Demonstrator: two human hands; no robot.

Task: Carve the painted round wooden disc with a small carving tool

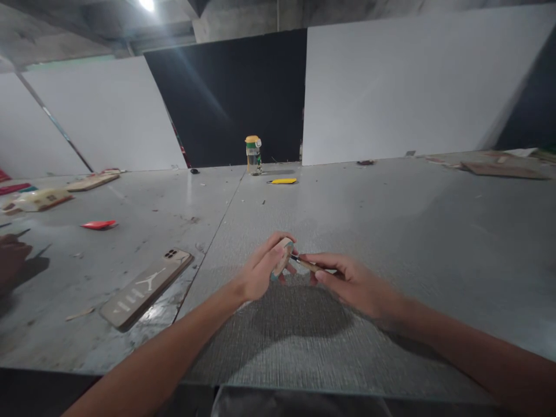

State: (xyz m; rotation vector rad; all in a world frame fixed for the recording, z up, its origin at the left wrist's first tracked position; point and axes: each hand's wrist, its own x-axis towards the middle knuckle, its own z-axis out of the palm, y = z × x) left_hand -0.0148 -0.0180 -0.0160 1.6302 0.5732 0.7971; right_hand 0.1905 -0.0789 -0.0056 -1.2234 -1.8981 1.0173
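Observation:
My left hand is closed round a small round flat piece, pale with a greenish edge, held upright above the grey table. My right hand pinches a thin stick-like tool whose dark tip touches the edge of the round piece. Both hands hover just above the table near its front middle.
A phone in a tan case lies face down at the left. Further back stand a jar with an orange lid and a yellow cutter. A red scrap, boards and another person's hand are at the far left.

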